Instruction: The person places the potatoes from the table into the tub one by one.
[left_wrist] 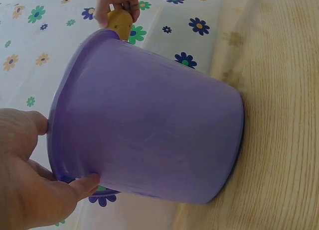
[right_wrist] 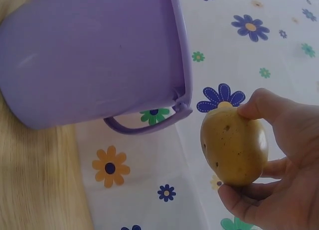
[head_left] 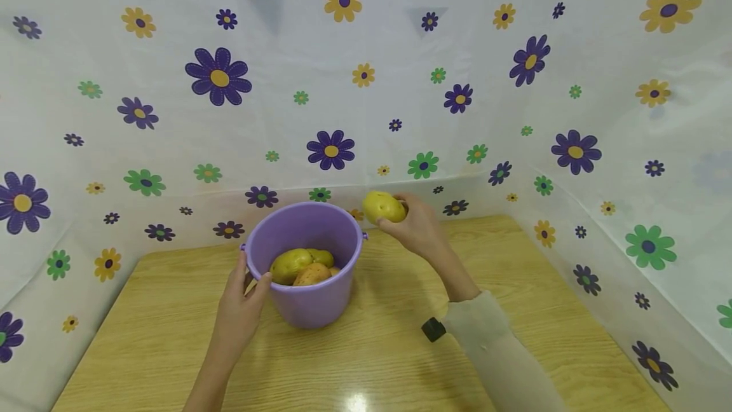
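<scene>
A purple bucket (head_left: 314,306) stands upright on the wooden table, with several potatoes (head_left: 290,265) lying at its bottom. My left hand (head_left: 237,313) grips the bucket's rim at the near left side; in the left wrist view its thumb and fingers (left_wrist: 85,186) lie on either side of the rim. Beyond the right side of the rim, my right hand (head_left: 422,229) holds a yellow potato (head_left: 382,207) in the air. The right wrist view shows that potato (right_wrist: 234,146) pinched between thumb and fingers, apart from the bucket wall.
Behind the table (head_left: 515,310) and along both sides hangs a white sheet (head_left: 366,37) printed with flowers. The bucket's purple handle (right_wrist: 144,129) hangs down on its far side. A small black device (head_left: 433,329) sits at the right sleeve's cuff.
</scene>
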Available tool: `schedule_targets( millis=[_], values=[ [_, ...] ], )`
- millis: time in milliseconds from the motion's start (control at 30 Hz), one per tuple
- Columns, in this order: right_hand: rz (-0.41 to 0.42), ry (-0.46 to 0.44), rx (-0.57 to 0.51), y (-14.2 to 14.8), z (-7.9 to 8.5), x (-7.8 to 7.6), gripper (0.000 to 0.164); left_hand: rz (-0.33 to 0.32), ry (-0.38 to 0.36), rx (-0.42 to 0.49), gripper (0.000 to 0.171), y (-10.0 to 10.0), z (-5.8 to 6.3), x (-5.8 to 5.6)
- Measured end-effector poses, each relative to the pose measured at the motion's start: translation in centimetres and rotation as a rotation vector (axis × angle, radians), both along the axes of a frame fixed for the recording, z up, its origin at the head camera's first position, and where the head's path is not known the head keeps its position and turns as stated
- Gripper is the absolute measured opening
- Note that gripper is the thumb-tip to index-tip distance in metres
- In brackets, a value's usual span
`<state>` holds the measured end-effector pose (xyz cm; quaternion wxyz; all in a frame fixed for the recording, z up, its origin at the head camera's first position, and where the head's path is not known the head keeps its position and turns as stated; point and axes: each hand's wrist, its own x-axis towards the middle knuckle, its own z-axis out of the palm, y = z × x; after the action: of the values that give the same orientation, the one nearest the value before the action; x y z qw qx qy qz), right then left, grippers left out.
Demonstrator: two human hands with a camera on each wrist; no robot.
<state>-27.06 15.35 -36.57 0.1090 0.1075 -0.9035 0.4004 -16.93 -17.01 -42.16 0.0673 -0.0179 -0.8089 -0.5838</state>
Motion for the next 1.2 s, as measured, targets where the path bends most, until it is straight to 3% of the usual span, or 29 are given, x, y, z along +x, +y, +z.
schedule_targets(
  millis=[900,1200],
  values=[
    [0.104,-0.006,-0.070,-5.8,0.6,0.4,0.062,-0.004,0.008,-0.001,0.080,-0.2,-0.1,-0.2],
    [0.077,0.026,0.012,-7.5,0.4,0.8,0.064,-0.002,0.004,-0.010,0.080,-0.2,-0.1,-0.2]
  ],
)
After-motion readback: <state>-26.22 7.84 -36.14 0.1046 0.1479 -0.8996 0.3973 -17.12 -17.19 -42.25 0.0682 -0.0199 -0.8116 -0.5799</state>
